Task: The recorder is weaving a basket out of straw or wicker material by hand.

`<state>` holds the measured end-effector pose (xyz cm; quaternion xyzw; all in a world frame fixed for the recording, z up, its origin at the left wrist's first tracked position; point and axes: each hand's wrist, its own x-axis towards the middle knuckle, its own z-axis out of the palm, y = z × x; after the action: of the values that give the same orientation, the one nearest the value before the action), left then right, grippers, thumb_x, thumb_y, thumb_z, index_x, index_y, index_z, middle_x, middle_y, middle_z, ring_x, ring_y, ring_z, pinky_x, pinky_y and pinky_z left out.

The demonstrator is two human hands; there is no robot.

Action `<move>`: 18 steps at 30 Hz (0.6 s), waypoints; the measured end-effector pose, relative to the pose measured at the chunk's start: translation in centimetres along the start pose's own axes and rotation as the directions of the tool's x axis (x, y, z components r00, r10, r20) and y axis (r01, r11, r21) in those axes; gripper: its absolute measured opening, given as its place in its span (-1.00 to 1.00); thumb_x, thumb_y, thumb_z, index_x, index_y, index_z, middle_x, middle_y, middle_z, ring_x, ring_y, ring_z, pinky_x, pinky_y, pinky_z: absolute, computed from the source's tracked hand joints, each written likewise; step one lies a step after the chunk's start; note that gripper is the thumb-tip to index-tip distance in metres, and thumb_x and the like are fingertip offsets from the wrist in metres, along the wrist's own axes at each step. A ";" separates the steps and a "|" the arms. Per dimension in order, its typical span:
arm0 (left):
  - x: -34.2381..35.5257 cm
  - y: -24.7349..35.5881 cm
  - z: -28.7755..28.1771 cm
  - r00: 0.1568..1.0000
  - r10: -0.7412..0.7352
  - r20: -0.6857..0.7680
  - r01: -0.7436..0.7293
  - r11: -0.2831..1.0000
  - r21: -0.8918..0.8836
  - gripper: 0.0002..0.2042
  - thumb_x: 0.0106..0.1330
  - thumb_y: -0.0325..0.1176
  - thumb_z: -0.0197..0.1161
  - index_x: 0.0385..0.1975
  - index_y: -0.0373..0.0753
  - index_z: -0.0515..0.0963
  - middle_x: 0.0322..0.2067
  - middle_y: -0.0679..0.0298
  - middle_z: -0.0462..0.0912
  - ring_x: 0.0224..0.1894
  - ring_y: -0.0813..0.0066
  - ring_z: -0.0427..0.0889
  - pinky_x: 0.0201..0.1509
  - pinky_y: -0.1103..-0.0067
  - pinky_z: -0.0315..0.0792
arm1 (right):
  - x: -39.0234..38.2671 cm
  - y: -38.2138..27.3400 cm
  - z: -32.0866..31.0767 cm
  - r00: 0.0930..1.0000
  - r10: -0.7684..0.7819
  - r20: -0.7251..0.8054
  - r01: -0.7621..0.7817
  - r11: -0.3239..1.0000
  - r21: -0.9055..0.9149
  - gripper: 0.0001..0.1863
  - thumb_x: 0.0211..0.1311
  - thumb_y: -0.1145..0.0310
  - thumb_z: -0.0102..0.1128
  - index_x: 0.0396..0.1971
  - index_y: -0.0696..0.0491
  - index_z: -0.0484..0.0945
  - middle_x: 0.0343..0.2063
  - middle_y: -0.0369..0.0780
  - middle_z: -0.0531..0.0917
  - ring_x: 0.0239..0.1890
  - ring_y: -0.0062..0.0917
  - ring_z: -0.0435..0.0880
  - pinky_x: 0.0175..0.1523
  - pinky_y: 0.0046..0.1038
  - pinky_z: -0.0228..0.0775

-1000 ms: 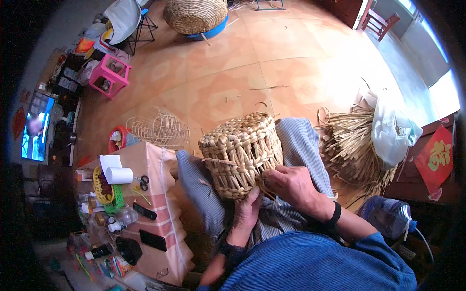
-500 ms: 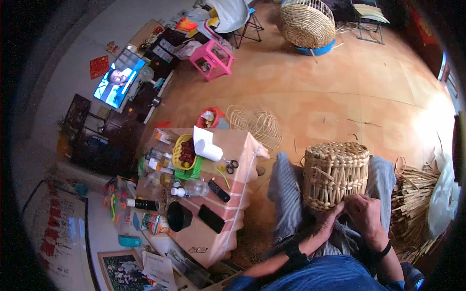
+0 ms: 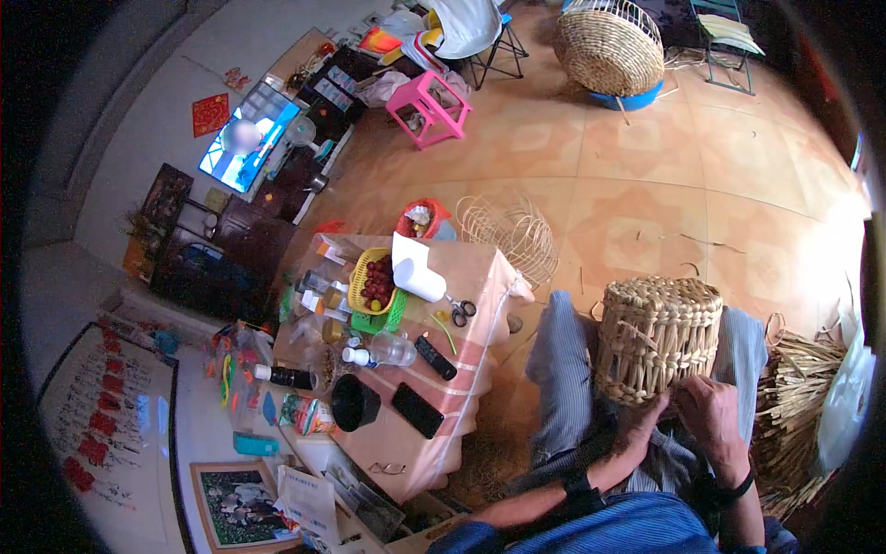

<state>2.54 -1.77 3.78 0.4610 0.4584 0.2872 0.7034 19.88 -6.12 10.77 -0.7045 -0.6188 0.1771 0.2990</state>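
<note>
A woven straw basket (image 3: pixel 658 334), its densely plaited face up and its sides openwork, rests on my lap between my striped knees (image 3: pixel 743 351). My left hand (image 3: pixel 643 425) is at the basket's lower edge, closed against it, with its fingertips largely hidden. Just right of it my right hand (image 3: pixel 715 420) is bent in a pinch at the same edge; whatever lies between those fingers is too small to make out. A thin strand sticks out from the basket's side.
Left, a covered table (image 3: pixel 489 268) holds scissors (image 3: pixel 461 312), paper roll (image 3: pixel 417 280), fruit basket (image 3: pixel 377 277), remote (image 3: pixel 434 357), phone (image 3: pixel 417 410). Straw bundle (image 3: pixel 784 415) lies right; wire-like frame (image 3: pixel 508 235), pink stool (image 3: pixel 429 111), round woven basket (image 3: pixel 609 51), chair (image 3: pixel 724 37) stand beyond; television (image 3: pixel 247 138) far left.
The view has swung left, bringing more of the table and wall into sight and shifting basket and hands rightward in the picture. Both hands stay at the basket's lower edge.
</note>
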 end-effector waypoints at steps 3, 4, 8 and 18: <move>-0.6 2.4 1.0 0.996 0.068 -0.059 -0.073 0.994 -0.082 -0.48 0.51 -0.09 0.42 0.28 -0.33 0.57 0.19 0.21 0.69 0.21 0.38 0.62 0.35 0.39 0.49 | 0.2 -0.5 0.1 0.998 0.009 -0.065 -0.001 0.992 0.129 -0.89 0.23 0.48 0.45 -0.34 0.16 0.67 -0.44 -0.05 0.71 -0.40 -0.07 0.75 -0.29 -0.19 0.57; -0.7 2.6 1.2 0.996 0.070 -0.064 -0.077 0.990 -0.117 -0.49 0.50 -0.10 0.43 0.26 -0.34 0.58 0.17 0.22 0.69 0.19 0.40 0.62 0.32 0.41 0.50 | 0.0 -0.4 0.2 0.996 0.027 -0.085 -0.012 0.985 0.172 -0.89 0.23 0.48 0.44 -0.34 0.17 0.67 -0.45 -0.05 0.70 -0.40 -0.06 0.74 -0.29 -0.18 0.56; -0.8 1.7 1.3 0.997 0.036 -0.072 -0.046 0.989 -0.142 -0.52 0.50 -0.11 0.43 0.22 -0.35 0.61 0.15 0.24 0.71 0.18 0.42 0.62 0.29 0.42 0.51 | 0.0 -0.9 0.0 0.996 0.043 -0.074 -0.028 0.981 0.194 -0.90 0.25 0.49 0.40 -0.38 0.15 0.63 -0.47 -0.05 0.66 -0.42 -0.03 0.70 -0.31 -0.15 0.52; 0.7 -3.8 1.1 0.995 -0.094 -0.031 0.083 0.962 -0.258 -0.47 0.56 -0.05 0.35 0.32 -0.33 0.53 0.28 0.22 0.63 0.20 0.42 0.62 0.34 0.41 0.49 | -0.7 0.7 1.5 0.997 0.011 -0.082 -0.009 1.000 0.027 -0.85 0.25 0.50 0.42 -0.41 0.14 0.58 -0.49 -0.04 0.65 -0.42 -0.04 0.70 -0.33 -0.13 0.51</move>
<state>3.78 -3.22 0.23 0.3388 0.4526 0.3221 0.7594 19.37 -6.55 9.12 -0.7102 -0.6000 0.1578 0.3327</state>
